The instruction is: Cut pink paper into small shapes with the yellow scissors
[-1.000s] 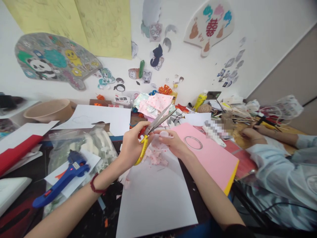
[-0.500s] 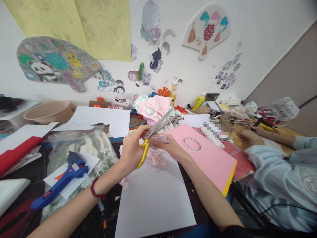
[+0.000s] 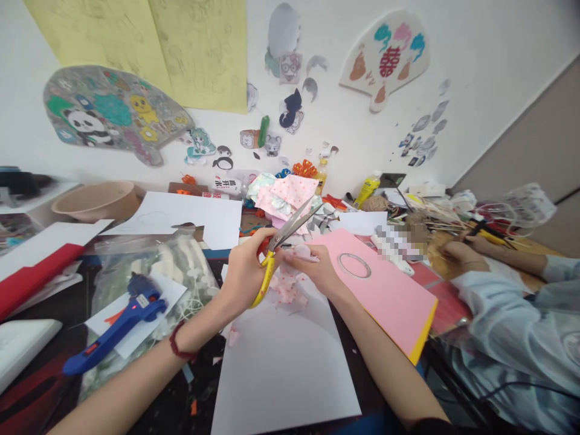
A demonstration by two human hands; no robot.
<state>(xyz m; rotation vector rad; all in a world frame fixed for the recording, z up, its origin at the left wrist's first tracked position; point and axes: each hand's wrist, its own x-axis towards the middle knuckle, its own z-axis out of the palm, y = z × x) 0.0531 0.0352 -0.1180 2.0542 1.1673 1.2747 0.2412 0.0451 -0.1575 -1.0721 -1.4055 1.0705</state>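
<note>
My left hand is closed around the handles of yellow scissors. The blades point up and to the right and stand slightly apart. Close beside them, my right hand pinches a small pale, thin piece, which may be fabric. Just below the fingers, scraps of pink dotted cloth lie on a white sheet of paper. Beyond the scissor tips sits a heap of folded pink dotted fabric. My right fingertips are partly hidden by the pale piece.
A blue glue gun lies on a plastic bag at left, near a beige bowl. To the right are pink paper and a metal ring on it. At far right, a co-worker's hand rests over the table.
The view has shifted slightly, so the scene sits a little further right. Both hands stay close together, and the pale piece between my right fingers has turned slightly.
</note>
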